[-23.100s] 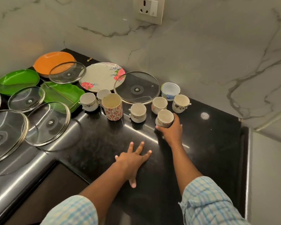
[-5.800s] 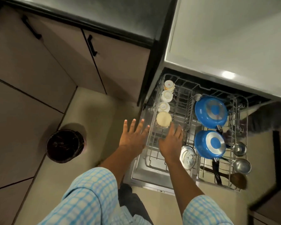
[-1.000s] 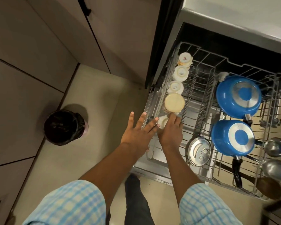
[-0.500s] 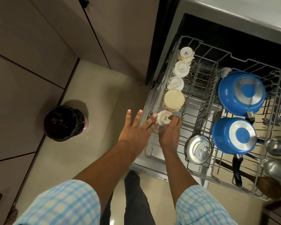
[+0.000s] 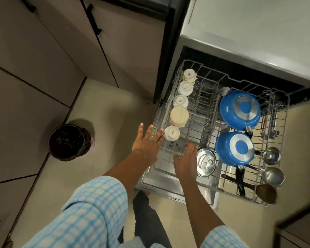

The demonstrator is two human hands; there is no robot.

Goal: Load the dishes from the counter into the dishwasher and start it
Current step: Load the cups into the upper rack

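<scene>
The dishwasher's wire rack is pulled out below me. Several cups stand upside down in a row along its left edge; the nearest small white cup sits just in front of a wider cream mug. My left hand hovers with fingers spread at the rack's left rim, its fingertips close to the nearest cup. My right hand is over the rack's front, fingers relaxed and empty, slightly blurred.
Two blue pans lie upside down on the rack's right side, with a steel lid, ladles and a wooden spoon. A black bin stands on the floor to the left. Cabinet doors rise behind.
My right hand has let go of the nearest cup, which now stands upside down in the rack, and has drawn back towards me. My left hand stays spread by the rim.
</scene>
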